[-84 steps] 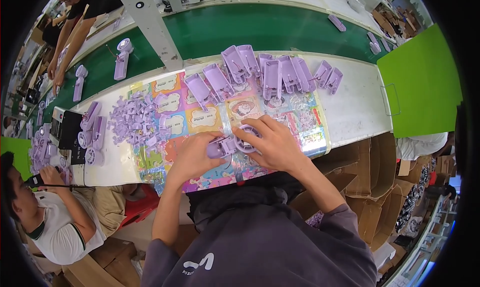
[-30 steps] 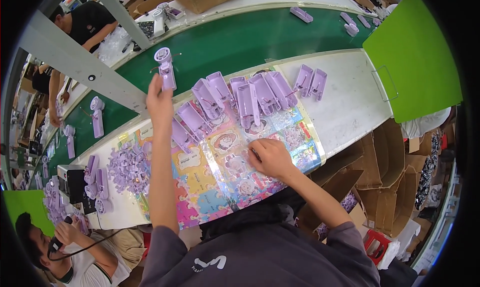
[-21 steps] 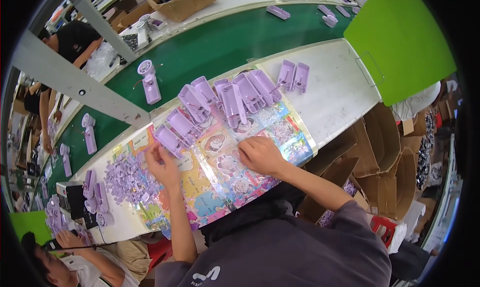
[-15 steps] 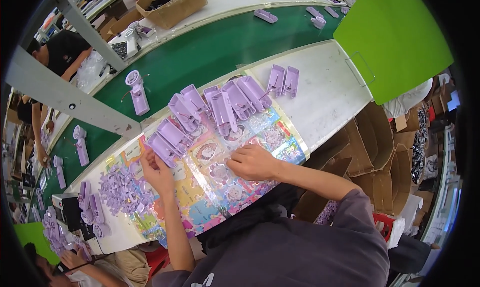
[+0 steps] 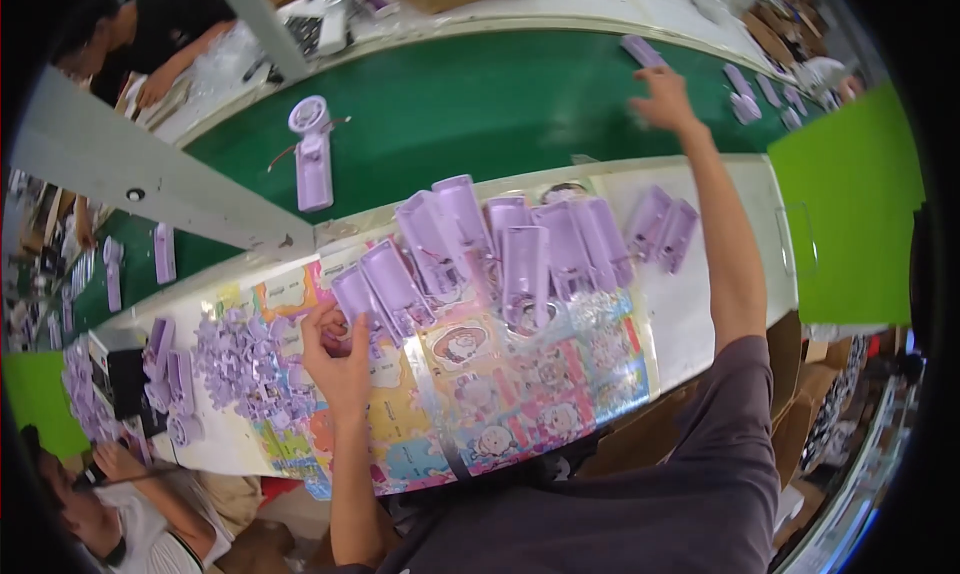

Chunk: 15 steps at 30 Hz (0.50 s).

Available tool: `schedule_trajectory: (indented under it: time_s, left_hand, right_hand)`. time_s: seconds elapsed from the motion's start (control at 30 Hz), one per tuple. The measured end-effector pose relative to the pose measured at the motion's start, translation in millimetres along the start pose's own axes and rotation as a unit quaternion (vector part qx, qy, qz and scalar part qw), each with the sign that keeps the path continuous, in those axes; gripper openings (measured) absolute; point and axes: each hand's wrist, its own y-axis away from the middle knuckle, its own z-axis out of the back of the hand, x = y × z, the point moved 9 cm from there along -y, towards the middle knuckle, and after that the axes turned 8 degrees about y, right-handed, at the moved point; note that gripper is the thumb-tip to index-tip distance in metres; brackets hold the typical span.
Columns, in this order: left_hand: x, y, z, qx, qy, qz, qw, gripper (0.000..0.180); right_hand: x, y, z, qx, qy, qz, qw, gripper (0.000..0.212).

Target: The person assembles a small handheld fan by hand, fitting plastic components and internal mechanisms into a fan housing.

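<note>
My right hand (image 5: 665, 99) is stretched far out over the green belt, its blurred fingers apart, beside a lilac plastic housing (image 5: 640, 50). My left hand (image 5: 338, 352) stays low at the left end of a row of open lilac housings, thumb and fingers curled together. Something lilac shows between those fingers, too small to make out. Nearest to it is a tray-shaped housing (image 5: 357, 299). More housings, such as this upright one (image 5: 525, 269), lean on each other, with thin red wires at their lower ends. Two housings (image 5: 665, 229) lie apart to the right.
A heap of small lilac parts (image 5: 245, 364) lies left on the picture-covered mat (image 5: 480, 404). The green belt (image 5: 450, 94) carries a lilac fan body (image 5: 312, 159) with wires. A grey post (image 5: 150, 179) rises at left, a green panel (image 5: 850, 214) at right. Other people sit at the left.
My right hand has left the mat and reached forward and right across the belt, opening out. My left hand remains by the leftmost housing. The whole view has shifted.
</note>
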Motion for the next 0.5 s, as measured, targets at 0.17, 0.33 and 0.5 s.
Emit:
schedule_trajectory:
  time_s: [0.17,0.33,0.5]
  left_hand:
    - [0.2,0.5,0.3,0.005,-0.052,-0.014,0.999,0.031]
    - [0.8,0.3,-0.9,0.007,-0.035,-0.008,0.999,0.025]
    - [-11.7,1.4,1.3,0.017,-0.034,-0.047,0.998,0.027]
  right_hand:
    - [-78.2,-49.6,-67.1,0.01,0.101,-0.093,0.99,0.063]
    - [-99.3,-59.6,-105.4,0.027,0.001,-0.108,0.994,0.05]
    - [-46.4,-24.5,-49.4,-0.03,-0.137,-0.044,0.989,0.025]
